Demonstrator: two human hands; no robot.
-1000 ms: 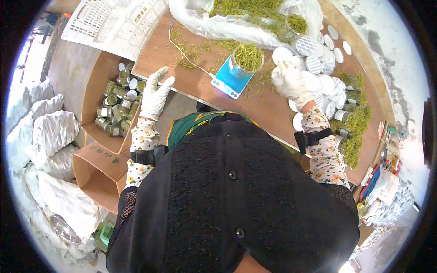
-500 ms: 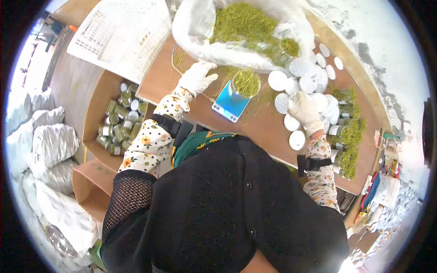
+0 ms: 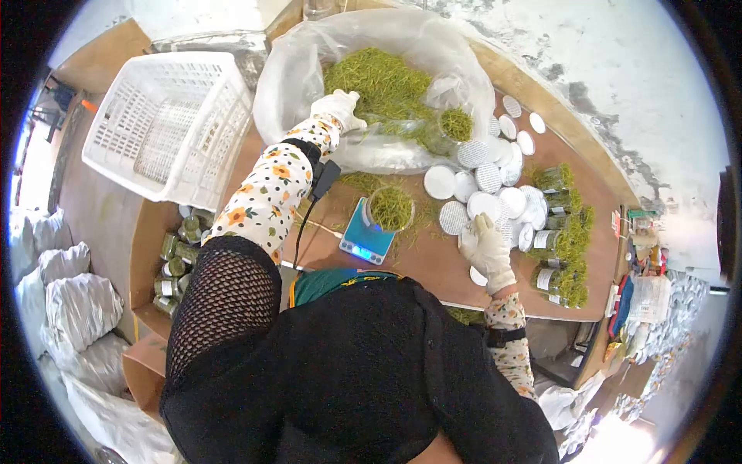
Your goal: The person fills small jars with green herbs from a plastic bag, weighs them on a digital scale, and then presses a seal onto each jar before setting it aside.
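My left hand, in a white glove, is over the near left part of a clear plastic bag of dried green plant pieces. Its thumb and fingers are apart, with nothing visible between them. A filled clear jar stands on a blue digital scale with a lit display. My right hand, also gloved, rests among round white lids, fingers bent. Whatever it grips is hidden by the glove. Another filled jar stands at the bag's right side.
Several filled jars lie on their sides at the table's right, stems spilling out. A white plastic crate is at the left, above a cardboard box of packed jars. A cable hangs from my left wrist strap.
My left hand has moved from the table beside the scale up to the bag of plant pieces. My right hand has shifted nearer me, still at the lids. The camera view has shifted too.
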